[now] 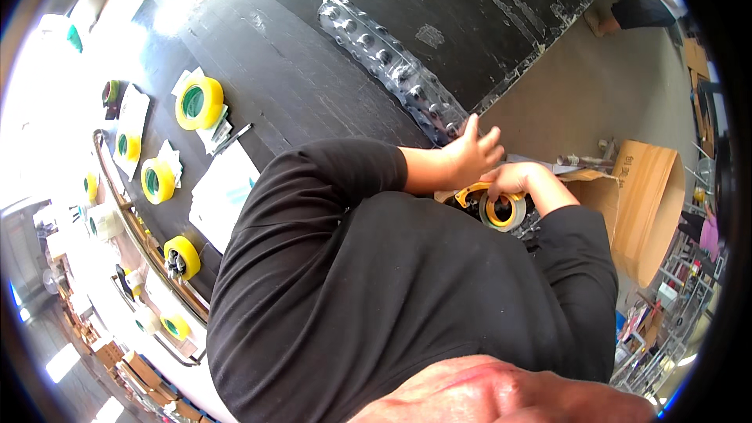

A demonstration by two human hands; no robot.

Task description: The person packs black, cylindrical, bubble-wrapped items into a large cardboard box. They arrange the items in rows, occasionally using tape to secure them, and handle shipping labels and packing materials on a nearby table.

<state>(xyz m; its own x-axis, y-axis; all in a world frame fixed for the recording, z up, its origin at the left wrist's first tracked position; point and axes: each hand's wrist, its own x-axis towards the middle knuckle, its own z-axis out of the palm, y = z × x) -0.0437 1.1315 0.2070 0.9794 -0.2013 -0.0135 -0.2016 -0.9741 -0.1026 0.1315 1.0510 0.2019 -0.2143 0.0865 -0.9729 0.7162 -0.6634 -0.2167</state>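
Note:
A yellow-orange tape dispenser with a roll of tape in it is close to the front of my body. My right hand is closed over its top, with the fingers curled down onto it. Just left of that, my left hand has its fingers spread and holds nothing. Its fingertips are by the near end of a long clear plastic pack with rows of dark round parts inside. The pack lies slantwise on the black table. My sleeve and body hide part of the dispenser's underside.
On the left of the table are several yellow tape rolls, a pen and white papers. An open cardboard box stands at my right, beyond the table's edge. Another person is at the far right.

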